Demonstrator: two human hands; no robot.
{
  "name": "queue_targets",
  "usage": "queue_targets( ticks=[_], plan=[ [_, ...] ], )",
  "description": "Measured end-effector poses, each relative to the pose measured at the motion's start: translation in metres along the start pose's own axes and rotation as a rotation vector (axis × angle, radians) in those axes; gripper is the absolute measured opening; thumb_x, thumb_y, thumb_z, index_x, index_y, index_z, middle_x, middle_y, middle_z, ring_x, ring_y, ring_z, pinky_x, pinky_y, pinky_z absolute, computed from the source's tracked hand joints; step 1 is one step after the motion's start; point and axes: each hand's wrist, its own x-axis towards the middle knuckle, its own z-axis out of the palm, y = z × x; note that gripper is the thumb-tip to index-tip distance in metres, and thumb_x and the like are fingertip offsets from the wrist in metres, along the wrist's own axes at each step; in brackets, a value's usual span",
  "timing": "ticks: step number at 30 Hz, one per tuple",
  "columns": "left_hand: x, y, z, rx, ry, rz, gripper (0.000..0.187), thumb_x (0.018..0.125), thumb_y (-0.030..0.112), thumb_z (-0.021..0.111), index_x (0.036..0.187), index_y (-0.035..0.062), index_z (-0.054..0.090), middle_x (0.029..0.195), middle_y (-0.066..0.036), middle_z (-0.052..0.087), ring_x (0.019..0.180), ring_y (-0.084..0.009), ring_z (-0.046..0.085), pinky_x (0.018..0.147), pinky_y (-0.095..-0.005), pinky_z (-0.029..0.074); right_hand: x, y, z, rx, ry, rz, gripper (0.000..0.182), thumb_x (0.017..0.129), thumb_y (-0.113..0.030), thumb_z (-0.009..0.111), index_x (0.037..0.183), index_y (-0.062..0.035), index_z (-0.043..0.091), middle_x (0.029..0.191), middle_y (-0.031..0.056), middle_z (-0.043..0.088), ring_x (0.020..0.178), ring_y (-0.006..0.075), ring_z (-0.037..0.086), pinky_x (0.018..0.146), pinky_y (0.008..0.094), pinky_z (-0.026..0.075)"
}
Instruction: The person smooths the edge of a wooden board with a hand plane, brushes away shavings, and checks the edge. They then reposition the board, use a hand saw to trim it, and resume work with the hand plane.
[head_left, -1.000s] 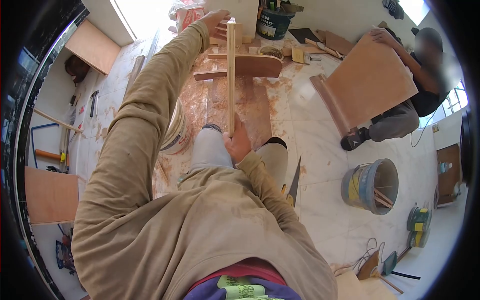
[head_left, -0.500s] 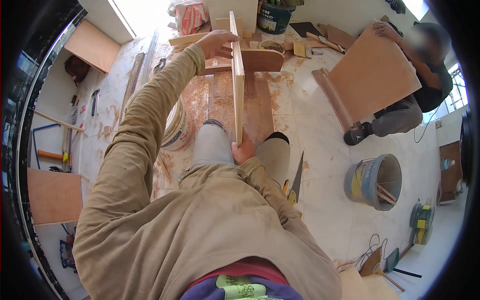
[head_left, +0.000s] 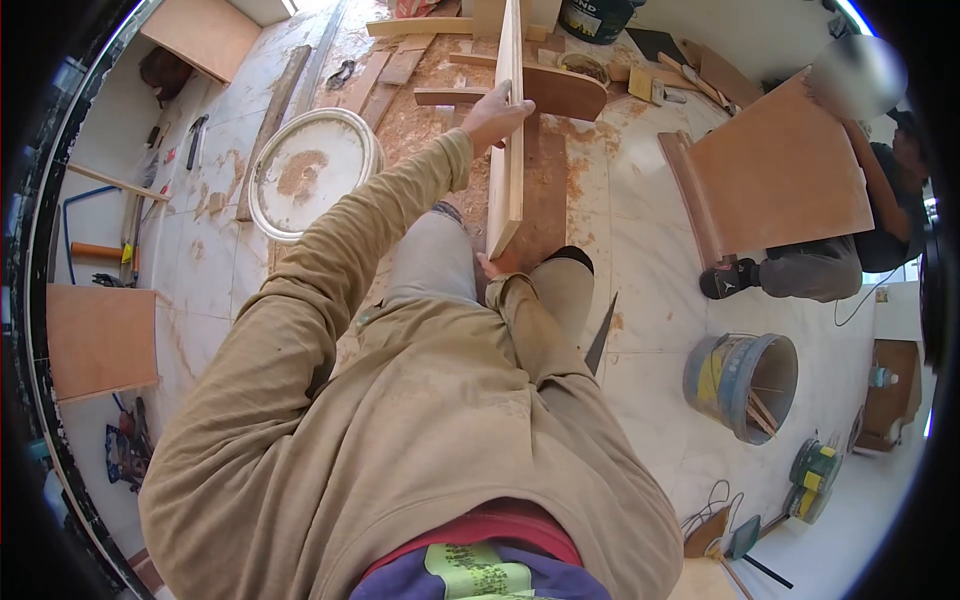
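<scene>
A long pale wooden board (head_left: 508, 180) stands on edge between my knees, its far end stretching away past the top of the view. My left hand (head_left: 497, 117) is closed around it near the middle, thumb over the upper edge. Low at the near end, my right hand (head_left: 499, 266) grips the same board, mostly hidden beneath it. Beyond my left hand, a reddish-brown curved wooden piece (head_left: 565, 92) lies crosswise at the board. The handsaw (head_left: 602, 338) rests by my right leg, partly covered.
A lidded white bucket (head_left: 315, 175) stands left of my knees. Sawdust covers the planks (head_left: 548, 190) in front. To the right, another person holds a brown panel (head_left: 785, 170), near a grey bucket (head_left: 742, 388) with wood scraps. A hammer (head_left: 196, 140) lies far left.
My left hand has come nearer along the board and now wraps around it. The board is turned so more of its side shows. My view has shifted, revealing the white bucket's lid.
</scene>
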Motion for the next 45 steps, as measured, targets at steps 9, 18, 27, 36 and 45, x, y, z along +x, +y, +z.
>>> queue_targets(
  ticks=[9, 18, 27, 36, 45],
  plan=[
    [0.017, -0.01, 0.015, 0.346, 0.21, 0.162, 0.07, 0.103, 0.033, 0.05, 0.157, -0.0071, 0.029, 0.146, -0.036, 0.05, 0.139, -0.0466, 0.048, 0.118, -0.0441, 0.037, 0.006, -0.037, -0.013, -0.116, 0.023, -0.093, 0.059, 0.077, -0.036, 0.081, 0.124, -0.0023, 0.069, 0.099, 0.0213, 0.076, 0.098, 0.0385, 0.074, 0.084, 0.0468, 0.059],
    [0.057, -0.044, 0.005, 0.231, 0.189, 0.256, 0.075, 0.101, 0.04, 0.056, 0.158, -0.0027, 0.032, 0.152, -0.031, 0.048, 0.141, -0.0424, 0.048, 0.117, -0.0396, 0.04, -0.098, -0.089, -0.199, -0.17, 0.659, -0.2, 0.022, 0.092, -0.02, 0.065, 0.106, -0.0044, 0.072, 0.088, 0.0174, 0.075, 0.078, 0.0308, 0.074, 0.073, 0.0421, 0.058],
    [0.028, -0.024, -0.01, -0.039, -0.036, 0.063, 0.078, 0.101, 0.048, 0.062, 0.166, 0.0252, 0.024, 0.153, -0.011, 0.048, 0.129, -0.0315, 0.053, 0.098, -0.0478, 0.054, -0.296, 0.26, -0.167, -0.369, 0.399, 0.345, 0.037, 0.09, -0.033, 0.069, 0.115, -0.0071, 0.07, 0.118, 0.0267, 0.065, 0.109, 0.044, 0.064, 0.091, 0.0504, 0.053],
    [-0.04, -0.084, -0.014, -0.354, -0.131, -0.24, 0.058, 0.106, 0.045, 0.054, 0.154, 0.0121, 0.046, 0.144, -0.01, 0.057, 0.118, -0.0257, 0.062, 0.093, -0.042, 0.057, -0.285, 0.219, -0.166, -0.667, 0.426, 0.209, 0.047, 0.09, -0.035, 0.07, 0.128, -0.0111, 0.056, 0.122, 0.0214, 0.057, 0.107, 0.0468, 0.059, 0.087, 0.0565, 0.052],
    [-0.143, -0.147, -0.049, -0.391, -0.088, -0.39, 0.05, 0.104, 0.03, 0.061, 0.148, 0.0089, 0.051, 0.13, -0.007, 0.067, 0.108, -0.0212, 0.068, 0.09, -0.0373, 0.058, -0.249, 0.209, -0.201, -0.917, 0.19, 0.42, 0.051, 0.091, -0.033, 0.07, 0.132, -0.0132, 0.048, 0.126, 0.0217, 0.052, 0.111, 0.049, 0.057, 0.089, 0.0586, 0.053]
  ],
)
